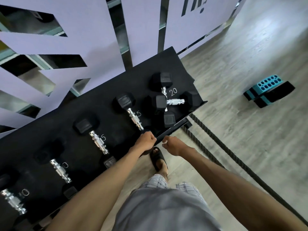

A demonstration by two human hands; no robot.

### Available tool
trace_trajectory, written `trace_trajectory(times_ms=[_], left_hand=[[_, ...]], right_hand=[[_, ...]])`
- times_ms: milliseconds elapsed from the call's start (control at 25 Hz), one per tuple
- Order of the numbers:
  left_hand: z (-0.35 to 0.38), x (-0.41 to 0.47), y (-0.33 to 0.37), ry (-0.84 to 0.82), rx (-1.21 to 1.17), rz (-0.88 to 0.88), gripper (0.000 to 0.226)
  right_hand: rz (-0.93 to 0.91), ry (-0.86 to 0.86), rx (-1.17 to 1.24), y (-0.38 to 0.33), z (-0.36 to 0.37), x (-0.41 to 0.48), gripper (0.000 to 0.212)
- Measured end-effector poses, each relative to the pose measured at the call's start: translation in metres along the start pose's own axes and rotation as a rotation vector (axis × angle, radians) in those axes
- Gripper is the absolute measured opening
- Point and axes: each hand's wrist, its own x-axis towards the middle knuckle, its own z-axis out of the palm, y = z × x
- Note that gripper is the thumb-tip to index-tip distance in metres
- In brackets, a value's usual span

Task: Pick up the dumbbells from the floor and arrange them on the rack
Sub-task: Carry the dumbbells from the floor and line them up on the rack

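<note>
A black rack shelf (50, 130) runs diagonally from lower left to upper right and holds several black hex dumbbells with chrome handles. My left hand (146, 141) is curled over the near head of one dumbbell (133, 118) at the rack's front edge, hiding that head. My right hand (173, 145) hangs just off the front edge beside it, fingers curled, holding nothing. At the rack's right end, by the number 20, two dumbbells lie crossed, one (175, 102) on top of the other (164, 91). More dumbbells (98, 142) (60, 170) lie in a row to the left.
A thick black rope (216, 142) trails across the wooden floor right of the rack. Teal and black foam blocks (268, 90) sit on the floor at the far right. My sandalled foot (158, 159) stands beside the rack's front edge. A mirrored wall with pale panels (83, 30) backs the rack.
</note>
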Motion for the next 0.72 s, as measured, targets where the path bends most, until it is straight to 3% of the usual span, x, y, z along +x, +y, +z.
trace_trajectory(times_ms=[200, 320, 440, 560, 720], left_hand=[[-0.023, 0.056, 0.049, 0.161, -0.023, -0.160, 0.029], [-0.040, 0.074, 0.064, 0.201, -0.357, -0.313, 0.090], [-0.055, 0.085, 0.082, 0.215, -0.725, -0.421, 0.120], [-0.061, 0.103, 0.095, 0.250, -0.914, -0.518, 0.125], [-0.065, 0.123, 0.111, 0.342, -1.085, -0.581, 0.118]], right_hand=[[-0.023, 0.061, -0.033, 0.020, -0.071, 0.049, 0.024], [-0.028, 0.189, -0.076, 0.026, -0.111, 0.077, 0.024], [-0.017, 0.309, -0.217, 0.028, -0.138, 0.105, 0.030], [-0.015, 0.258, -0.452, 0.035, -0.156, 0.135, 0.046], [-0.087, 0.033, -0.489, 0.041, -0.170, 0.169, 0.052]])
